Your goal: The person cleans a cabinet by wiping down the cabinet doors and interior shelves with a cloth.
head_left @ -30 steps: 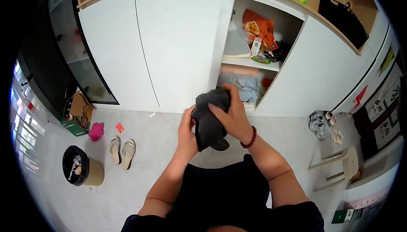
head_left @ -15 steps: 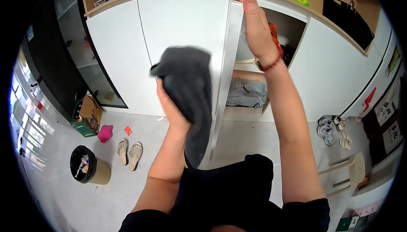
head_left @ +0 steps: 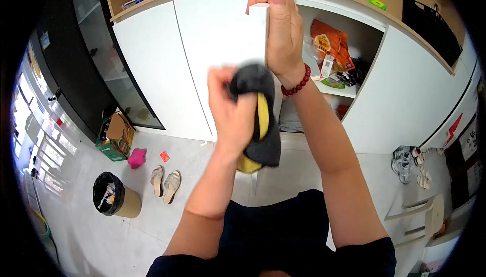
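Left hand [head_left: 232, 112] is closed round a dark grey cloth [head_left: 269, 148], kinda blurry. Right hand [head_left: 284, 36] is curled over the open cabinet door [head_left: 258, 34].

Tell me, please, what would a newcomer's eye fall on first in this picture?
Most likely the dark grey cloth item with yellow showing, in the person's left grip near the centre. Above it, the right grip holds the top of the open white door. Further right, an orange bag stands out in the upper part of the open cabinet.
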A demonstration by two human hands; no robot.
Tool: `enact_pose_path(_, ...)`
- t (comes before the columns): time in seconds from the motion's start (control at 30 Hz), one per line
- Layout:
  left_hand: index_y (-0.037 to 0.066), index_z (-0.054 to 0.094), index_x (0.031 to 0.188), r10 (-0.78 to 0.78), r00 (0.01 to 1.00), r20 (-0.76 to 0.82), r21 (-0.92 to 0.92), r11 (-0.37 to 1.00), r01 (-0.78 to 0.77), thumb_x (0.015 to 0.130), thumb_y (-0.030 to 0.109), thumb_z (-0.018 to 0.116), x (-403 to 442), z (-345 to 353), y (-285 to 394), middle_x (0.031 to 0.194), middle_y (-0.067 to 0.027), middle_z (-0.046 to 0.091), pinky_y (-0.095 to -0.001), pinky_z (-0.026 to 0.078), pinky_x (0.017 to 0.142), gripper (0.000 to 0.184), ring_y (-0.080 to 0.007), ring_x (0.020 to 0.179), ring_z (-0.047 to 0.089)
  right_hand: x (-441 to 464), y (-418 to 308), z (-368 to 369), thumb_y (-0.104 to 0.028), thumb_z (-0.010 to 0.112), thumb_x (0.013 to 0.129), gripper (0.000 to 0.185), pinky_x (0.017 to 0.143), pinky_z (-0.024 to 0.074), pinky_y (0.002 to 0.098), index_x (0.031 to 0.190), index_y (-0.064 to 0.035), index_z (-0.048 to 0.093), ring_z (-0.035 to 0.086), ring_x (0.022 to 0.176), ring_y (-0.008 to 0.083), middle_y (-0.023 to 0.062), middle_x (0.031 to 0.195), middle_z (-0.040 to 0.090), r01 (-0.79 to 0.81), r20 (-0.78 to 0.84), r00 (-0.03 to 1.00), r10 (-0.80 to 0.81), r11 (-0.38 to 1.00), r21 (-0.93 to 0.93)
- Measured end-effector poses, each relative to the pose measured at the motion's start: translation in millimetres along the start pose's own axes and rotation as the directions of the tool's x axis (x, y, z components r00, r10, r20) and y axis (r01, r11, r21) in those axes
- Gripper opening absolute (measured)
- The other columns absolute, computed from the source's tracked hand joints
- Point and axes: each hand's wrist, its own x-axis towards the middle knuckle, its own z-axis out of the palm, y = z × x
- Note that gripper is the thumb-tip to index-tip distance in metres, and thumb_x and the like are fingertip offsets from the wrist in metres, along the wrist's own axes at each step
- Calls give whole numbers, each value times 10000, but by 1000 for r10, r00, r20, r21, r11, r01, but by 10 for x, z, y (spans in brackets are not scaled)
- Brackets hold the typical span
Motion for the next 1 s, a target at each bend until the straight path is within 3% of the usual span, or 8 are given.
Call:
enact_pose_path(0.1, 56, 397, 823, -113, 993, 25, -146, 983, 115, 724, -52, 534, -170, -72, -59, 842, -42, 483, -250, 405, 742, 200, -109, 772, 442, 11, -5, 8, -297, 236, 999, 459, 714, 377, 296, 803, -42, 564, 467, 733, 188, 59, 782, 549, 193, 43, 981, -189, 974, -120)
enact_pose_path(0.37, 22, 471, 853, -30, 995, 97, -243, 969, 53, 728, 57, 640, 725, 291, 460, 773, -12, 505, -244, 417, 719, 213, -98, 764, 460, -27, 22, 59, -290, 263, 993, 445, 827, 338, 371, 777, -42, 562, 499, 795, 291, 97, 771, 554, -68, -112, 991, 74, 996, 54)
enact_pose_path(0.57, 58, 397, 792, -122, 986, 113, 2, 992, 122, 708, -42, 533, -184, -133, -177, 819, -29, 462, -224, 405, 718, 189, -94, 764, 451, -23, -207, -22, -336, 268, 1005, 468, 682, 380, 240, 874, -43, 610, 459, 729, 80, 23, 805, 557, -216, 22, 976, 216, 950, 224)
enact_pose_path(0.63, 66, 380, 775, -336, 932, 134, -212, 909, 358, 654, -65, 512, -379, -155, -134, 820, -31, 444, -231, 388, 741, 221, -110, 777, 439, -38, -223, -42, -341, 257, 1007, 460, 679, 378, 228, 940, -26, 584, 446, 717, 67, 19, 804, 554, -218, 34, 976, 215, 958, 185)
enact_pose_path(0.7, 68, 382, 757, -234, 966, 109, -155, 956, 249, 652, -57, 505, -176, -145, -143, 802, -21, 450, -223, 386, 709, 205, -99, 752, 432, -25, -140, -25, -365, 247, 1011, 485, 700, 371, 217, 1125, -11, 558, 445, 751, 56, 14, 842, 556, -130, 42, 991, 127, 988, 80)
enact_pose_path(0.77, 49, 456, 783, -170, 985, 39, -73, 982, 173, 695, 39, 582, 247, 23, 117, 749, -7, 480, -235, 416, 663, 153, -92, 723, 457, -10, -3, 39, -186, 425, 920, 231, 799, 393, 378, 918, 5, 555, 517, 814, 312, 150, 869, 565, 147, -36, 988, -147, 989, -1)
enact_pose_path(0.9, 3, 538, 867, 63, 993, 95, -304, 952, -31, 765, 146, 696, 769, 314, 467, 785, -24, 560, -251, 447, 685, 236, -87, 748, 517, -52, 91, 68, -229, 460, 900, 264, 818, 408, 393, 995, -8, 568, 540, 891, 332, 168, 933, 586, -36, -81, 996, 38, 999, 32)
enact_pose_path(1.0, 2, 520, 936, 138, 989, 57, -73, 988, -134, 769, 146, 707, 534, 198, 176, 846, -33, 548, -245, 437, 732, 289, -100, 800, 507, 32, 238, 100, -219, 431, 915, 256, 794, 427, 369, 982, 0, 544, 554, 846, 311, 163, 901, 576, 291, -92, 954, -285, 955, 60)
